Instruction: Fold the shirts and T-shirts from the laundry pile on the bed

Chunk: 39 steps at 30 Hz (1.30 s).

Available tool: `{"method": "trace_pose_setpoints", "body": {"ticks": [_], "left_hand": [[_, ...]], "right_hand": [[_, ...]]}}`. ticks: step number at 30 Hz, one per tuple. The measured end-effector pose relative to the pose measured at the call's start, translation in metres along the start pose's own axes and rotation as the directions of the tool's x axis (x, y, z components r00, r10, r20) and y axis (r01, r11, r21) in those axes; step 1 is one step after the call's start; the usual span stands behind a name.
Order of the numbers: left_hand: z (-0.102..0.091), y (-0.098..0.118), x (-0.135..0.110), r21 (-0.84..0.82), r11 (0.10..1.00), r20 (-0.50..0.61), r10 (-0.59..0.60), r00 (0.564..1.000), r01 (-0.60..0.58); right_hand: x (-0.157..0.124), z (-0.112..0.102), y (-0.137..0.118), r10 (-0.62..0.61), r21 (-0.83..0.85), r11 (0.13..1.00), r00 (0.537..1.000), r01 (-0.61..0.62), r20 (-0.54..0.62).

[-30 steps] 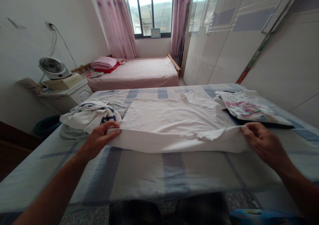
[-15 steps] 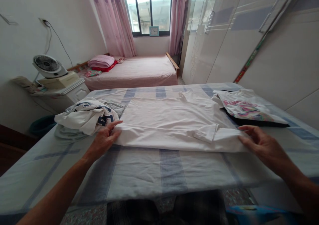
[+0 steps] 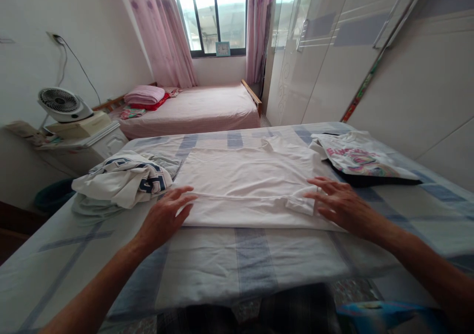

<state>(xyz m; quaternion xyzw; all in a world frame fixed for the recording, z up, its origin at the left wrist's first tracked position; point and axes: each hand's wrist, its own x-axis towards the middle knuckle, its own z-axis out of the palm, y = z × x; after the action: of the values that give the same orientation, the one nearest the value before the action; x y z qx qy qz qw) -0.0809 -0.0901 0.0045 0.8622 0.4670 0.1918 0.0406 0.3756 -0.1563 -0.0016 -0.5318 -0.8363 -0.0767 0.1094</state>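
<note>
A white T-shirt (image 3: 244, 171) lies spread sideways in front of me, its near side folded over in a long strip with a sleeve laid back on it. My left hand (image 3: 166, 215) is open at the shirt's left end, fingers stretched over the folded edge. Over the folded sleeve at the right, my right hand (image 3: 340, 205) is open with its fingers apart. Whether the fingertips press on the cloth, I cannot tell. Both hands hold nothing.
The shirt lies on a blue-and-white checked cloth (image 3: 255, 260). Crumpled clothes (image 3: 122, 176) are heaped at the left; a printed white shirt (image 3: 355, 151) lies on black cloth at the right. Beyond are a pink bed (image 3: 207, 104), a fan (image 3: 62, 104) and a wardrobe (image 3: 333, 53).
Both hands have let go of the shirt's near fold. My right hand has moved left and up to the sleeve; my left has shifted slightly, fingers opening. The folded strip now lies flatter.
</note>
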Motion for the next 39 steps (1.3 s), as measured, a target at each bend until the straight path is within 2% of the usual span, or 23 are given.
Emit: {"method": "trace_pose_setpoints", "body": {"ticks": [3, 5, 7, 9, 12, 17, 21, 24, 29, 32, 35, 39], "left_hand": [[0.007, -0.002, 0.000, -0.039, 0.999, 0.134, 0.022, 0.991, -0.017], [0.008, -0.005, 0.001, -0.064, 0.998, 0.177, 0.009, 0.984, 0.002], [0.006, -0.010, 0.007, -0.085, 0.996, 0.200, -0.018, 0.980, 0.036], [0.003, -0.015, 0.019, -0.095, 0.993, 0.186, -0.045, 0.981, 0.064], [0.001, -0.031, 0.052, -0.078, 0.995, 0.121, -0.053, 0.991, 0.062], [0.011, -0.074, 0.128, 0.066, 0.992, 0.010, -0.104, 0.995, 0.103], [0.023, -0.102, 0.177, 0.118, 0.978, 0.019, -0.178, 0.984, 0.175], [0.030, -0.116, 0.200, 0.108, 0.974, 0.060, -0.207, 0.977, 0.199], [0.033, -0.126, 0.213, 0.092, 0.967, 0.115, -0.246, 0.962, 0.237], [0.029, -0.126, 0.211, 0.069, 0.968, 0.108, -0.249, 0.962, 0.243], [0.021, -0.125, 0.204, 0.024, 0.966, 0.062, -0.258, 0.964, 0.257], [0.007, -0.129, 0.198, -0.098, 0.949, -0.087, -0.307, 0.948, 0.299]], "right_hand": [[0.020, 0.005, 0.005, 0.019, 0.052, 0.998, 0.999, -0.021, 0.031], [0.035, 0.007, 0.012, 0.144, 0.113, 0.983, 0.990, -0.144, 0.012], [0.052, 0.008, 0.023, 0.327, 0.168, 0.934, 0.944, -0.316, -0.040], [0.072, 0.008, 0.038, 0.457, 0.205, 0.877, 0.886, -0.434, -0.079], [0.105, 0.011, 0.068, 0.512, 0.175, 0.850, 0.857, -0.497, -0.056], [0.153, 0.027, 0.113, 0.546, 0.075, 0.835, 0.837, -0.546, 0.016], [0.176, 0.044, 0.134, 0.541, 0.054, 0.838, 0.839, -0.544, 0.063], [0.188, 0.054, 0.142, 0.544, 0.030, 0.836, 0.835, -0.548, 0.083], [0.202, 0.055, 0.145, 0.602, -0.023, 0.795, 0.782, -0.606, 0.160], [0.207, 0.049, 0.142, 0.575, -0.001, 0.810, 0.795, -0.586, 0.195], [0.213, 0.039, 0.140, 0.555, 0.035, 0.827, 0.824, -0.561, 0.115], [0.227, 0.028, 0.142, 0.540, 0.073, 0.841, 0.840, -0.536, -0.055]]}}
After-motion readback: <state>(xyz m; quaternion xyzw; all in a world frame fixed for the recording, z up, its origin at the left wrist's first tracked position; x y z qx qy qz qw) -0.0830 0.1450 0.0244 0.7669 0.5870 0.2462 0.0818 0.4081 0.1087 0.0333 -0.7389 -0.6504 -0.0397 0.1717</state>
